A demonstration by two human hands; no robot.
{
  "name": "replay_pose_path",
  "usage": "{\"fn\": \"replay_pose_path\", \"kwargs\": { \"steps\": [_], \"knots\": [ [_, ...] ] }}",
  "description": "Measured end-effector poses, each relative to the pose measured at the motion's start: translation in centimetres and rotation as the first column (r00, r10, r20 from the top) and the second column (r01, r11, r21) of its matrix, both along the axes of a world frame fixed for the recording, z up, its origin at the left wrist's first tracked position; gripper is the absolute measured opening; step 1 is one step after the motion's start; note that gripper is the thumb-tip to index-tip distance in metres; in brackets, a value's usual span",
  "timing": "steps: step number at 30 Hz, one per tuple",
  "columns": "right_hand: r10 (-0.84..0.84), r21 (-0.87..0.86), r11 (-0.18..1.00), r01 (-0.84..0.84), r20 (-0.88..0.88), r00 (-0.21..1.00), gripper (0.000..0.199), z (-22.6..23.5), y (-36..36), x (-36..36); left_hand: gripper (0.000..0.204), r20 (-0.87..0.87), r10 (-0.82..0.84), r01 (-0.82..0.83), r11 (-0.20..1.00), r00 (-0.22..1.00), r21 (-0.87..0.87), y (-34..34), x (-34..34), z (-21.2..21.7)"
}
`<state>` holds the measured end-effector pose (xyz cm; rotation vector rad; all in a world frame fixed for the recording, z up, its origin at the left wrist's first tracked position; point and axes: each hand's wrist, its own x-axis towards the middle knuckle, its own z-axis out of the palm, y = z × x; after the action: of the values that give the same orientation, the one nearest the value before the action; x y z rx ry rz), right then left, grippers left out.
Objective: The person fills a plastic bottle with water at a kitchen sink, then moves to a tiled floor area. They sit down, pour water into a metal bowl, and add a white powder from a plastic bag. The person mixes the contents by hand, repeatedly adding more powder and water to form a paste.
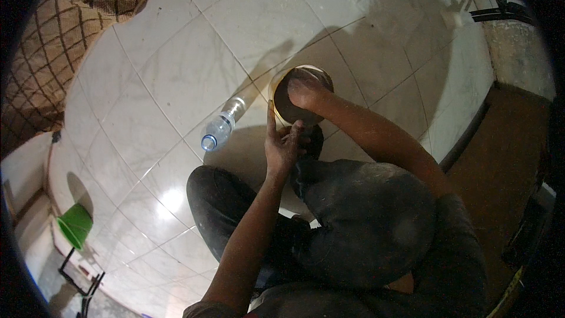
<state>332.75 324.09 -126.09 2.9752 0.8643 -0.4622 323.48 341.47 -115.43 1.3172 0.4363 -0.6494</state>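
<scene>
Two hands are being applied to a round dark metal bowl [300, 101] on the tiled floor [170, 70]: left hand [282, 141], fingers spread, is bracing its 6 o'clock rim; right hand [304, 89], fingers curled together, is being pressed inside.

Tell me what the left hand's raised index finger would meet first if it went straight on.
Likely the rim of the round bowl that the right hand presses into; the left hand points up alongside it, though depth is unclear.

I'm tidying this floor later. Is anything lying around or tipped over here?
Yes: a clear plastic bottle lies on its side on the tiled floor, left of the round bowl that both hands are on. No spill shows.
</scene>
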Motion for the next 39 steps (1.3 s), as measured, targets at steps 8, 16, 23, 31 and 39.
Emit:
{"fn": "replay_pose_path", "kwargs": {
  "steps": [8,16,23,31,39],
  "knots": [
    [-0.029,-0.139,0.985,-0.102,-0.717,0.697,0.027,3.1,2.0,0.3,0.094,-0.024,-0.019,0.019,1.000,1.000,0.008,0.0,0.5,0.9],
    [-0.354,0.092,0.925,0.368,-0.144,0.924,0.031,2.0,-0.4,-0.8,0.094,-0.033,-0.013,0.013,1.000,0.999,0.000,-0.7,0.5,1.5],
    [-0.158,-0.194,0.981,0.030,-0.690,0.706,0.035,2.6,3.0,0.0,0.094,-0.065,-0.027,0.030,0.999,0.998,0.045,0.5,0.3,0.1],
    [-0.242,0.092,0.965,0.244,-0.035,0.970,0.041,-2.8,-3.7,-2.5,0.093,-0.074,-0.037,0.036,0.999,0.997,-0.015,-1.3,0.7,0.9],
    [-0.246,-0.184,0.969,0.165,-0.685,0.686,0.041,3.2,3.9,1.1,0.092,-0.023,-0.025,0.027,0.997,0.999,0.069,0.2,0.7,1.0]
  ]
}}
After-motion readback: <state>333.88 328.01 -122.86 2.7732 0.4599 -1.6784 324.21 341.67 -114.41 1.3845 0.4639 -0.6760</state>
